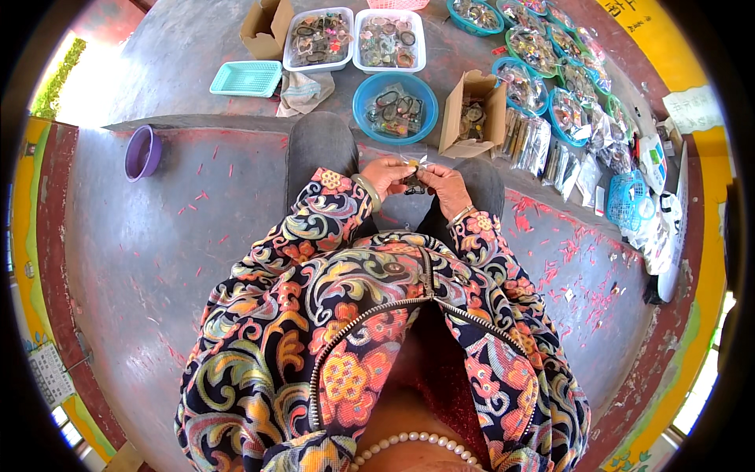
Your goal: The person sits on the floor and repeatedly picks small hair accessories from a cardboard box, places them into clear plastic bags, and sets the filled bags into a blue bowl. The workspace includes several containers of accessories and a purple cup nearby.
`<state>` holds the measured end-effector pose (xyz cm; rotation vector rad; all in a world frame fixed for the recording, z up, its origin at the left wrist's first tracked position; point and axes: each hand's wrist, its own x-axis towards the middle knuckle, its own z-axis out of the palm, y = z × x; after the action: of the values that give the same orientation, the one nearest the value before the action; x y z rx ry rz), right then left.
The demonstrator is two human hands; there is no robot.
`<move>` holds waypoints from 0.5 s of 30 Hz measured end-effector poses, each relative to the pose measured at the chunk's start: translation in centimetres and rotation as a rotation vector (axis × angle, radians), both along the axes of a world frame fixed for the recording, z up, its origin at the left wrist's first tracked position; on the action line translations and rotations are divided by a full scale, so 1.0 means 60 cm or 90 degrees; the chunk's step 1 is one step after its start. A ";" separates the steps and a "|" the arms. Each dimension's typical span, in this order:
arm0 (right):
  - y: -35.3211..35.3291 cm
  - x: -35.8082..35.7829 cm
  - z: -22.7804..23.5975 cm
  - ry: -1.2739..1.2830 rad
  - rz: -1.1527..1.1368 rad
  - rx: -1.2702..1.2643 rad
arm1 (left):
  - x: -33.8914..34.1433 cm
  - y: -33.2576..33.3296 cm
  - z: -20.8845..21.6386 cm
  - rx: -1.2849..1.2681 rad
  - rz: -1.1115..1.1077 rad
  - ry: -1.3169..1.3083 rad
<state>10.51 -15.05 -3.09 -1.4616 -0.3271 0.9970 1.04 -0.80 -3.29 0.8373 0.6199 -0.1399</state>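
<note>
Above my lap, my left hand (pixel 385 176) and my right hand (pixel 447 189) are close together, fingers pinched. Between them is a small clear plastic bag (pixel 414 160) with something dark and a bit of yellow in it; its contents are too small to name. Both hands grip this bag, and the fingers partly cover it. Just beyond my hands stands a round blue basin (pixel 359 119) with bagged bracelets inside. To its right is an open cardboard box (pixel 451 118) holding more bagged pieces.
Two white trays (pixel 286 52) of bracelets stand farther off, beside another cardboard box (pixel 264 30), a turquoise basket (pixel 245 78) and a grey cloth (pixel 304 93). A purple basin (pixel 142 153) sits at left. Several filled baskets and packet rows (pixel 525 143) line the right. Red scraps (pixel 568 256) litter the floor.
</note>
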 end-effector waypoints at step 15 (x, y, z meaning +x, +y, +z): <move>0.004 -0.002 0.004 -0.018 0.029 -0.026 | 0.003 0.009 -0.037 -0.031 0.045 -0.010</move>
<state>10.38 -14.83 -2.82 -1.5127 -0.3629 1.0254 1.25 -0.29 -5.52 0.7684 0.6280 -0.0845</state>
